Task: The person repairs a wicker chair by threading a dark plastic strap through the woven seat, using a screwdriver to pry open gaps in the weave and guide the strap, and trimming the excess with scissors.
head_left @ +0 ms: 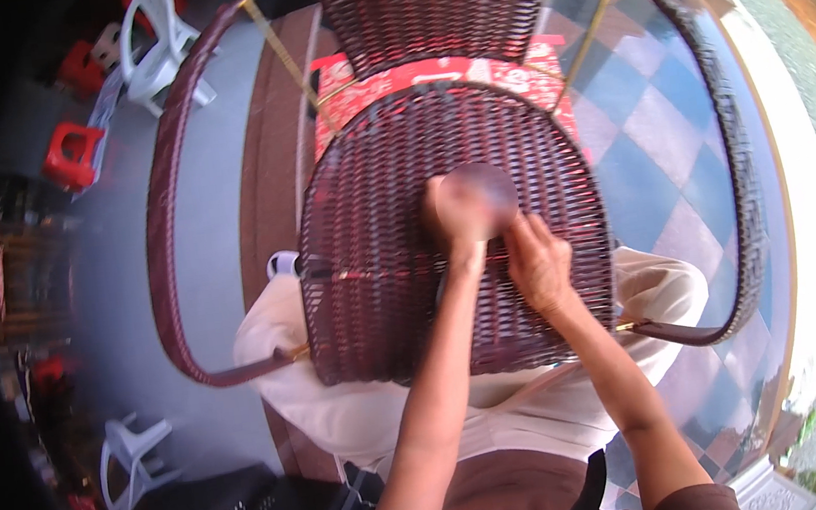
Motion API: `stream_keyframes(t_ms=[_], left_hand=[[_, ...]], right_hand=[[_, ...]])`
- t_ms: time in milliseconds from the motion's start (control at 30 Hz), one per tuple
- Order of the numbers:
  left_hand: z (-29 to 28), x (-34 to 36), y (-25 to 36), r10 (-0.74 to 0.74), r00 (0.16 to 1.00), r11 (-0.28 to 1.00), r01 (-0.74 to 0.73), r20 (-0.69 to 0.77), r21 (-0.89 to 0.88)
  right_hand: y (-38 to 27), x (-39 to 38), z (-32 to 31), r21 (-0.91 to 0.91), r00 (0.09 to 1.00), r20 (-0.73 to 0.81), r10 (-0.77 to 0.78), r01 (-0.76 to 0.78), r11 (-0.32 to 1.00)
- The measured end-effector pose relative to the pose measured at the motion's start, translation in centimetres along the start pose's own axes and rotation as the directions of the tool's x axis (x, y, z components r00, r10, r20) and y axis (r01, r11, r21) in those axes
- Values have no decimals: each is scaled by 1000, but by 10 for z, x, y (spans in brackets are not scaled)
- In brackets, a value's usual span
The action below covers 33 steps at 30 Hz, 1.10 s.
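A dark brown woven wicker armchair (394, 307) fills the middle of the view, its seat over my lap and its backrest (440, 4) on the far side. My left hand (463, 210) is over the middle of the seat, and a round blurred patch hides its fingers. Just to its right, my right hand (540, 262) rests near the weave with its fingers curled and pressed together. Whatever is between those fingers, if anything, is too small to make out. The two hands are close, with their fingertips almost meeting.
Curved armrests bow out at left (164, 232) and right (728, 148) on brass-coloured rods. A red and white patterned cloth (555, 87) lies beyond the seat. A step edge (268, 170) runs along the left. White plastic chairs (153, 47) and a red stool (72, 152) stand farther left.
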<state>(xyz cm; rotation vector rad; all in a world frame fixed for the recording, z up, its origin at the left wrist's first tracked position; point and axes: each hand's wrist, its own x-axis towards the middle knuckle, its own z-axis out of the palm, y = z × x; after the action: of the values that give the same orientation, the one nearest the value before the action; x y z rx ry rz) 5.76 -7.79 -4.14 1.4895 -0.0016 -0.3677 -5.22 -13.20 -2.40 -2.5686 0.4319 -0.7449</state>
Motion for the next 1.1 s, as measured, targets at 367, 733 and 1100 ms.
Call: stream_keyframes(t_ms=[367, 733, 1100], left_hand=[[-18, -10, 27, -166, 982, 983, 173, 90, -66], [-12, -20, 21, -148, 989, 966, 146, 8, -213], [-9, -17, 18, -126, 992, 954, 118, -12, -275]], right_hand=[[-6, 0, -1, -18, 997, 67, 32, -31, 999], [-17, 15, -29, 54, 970, 137, 202, -211, 976], [-12, 51, -33, -44, 942, 318, 108, -99, 994]])
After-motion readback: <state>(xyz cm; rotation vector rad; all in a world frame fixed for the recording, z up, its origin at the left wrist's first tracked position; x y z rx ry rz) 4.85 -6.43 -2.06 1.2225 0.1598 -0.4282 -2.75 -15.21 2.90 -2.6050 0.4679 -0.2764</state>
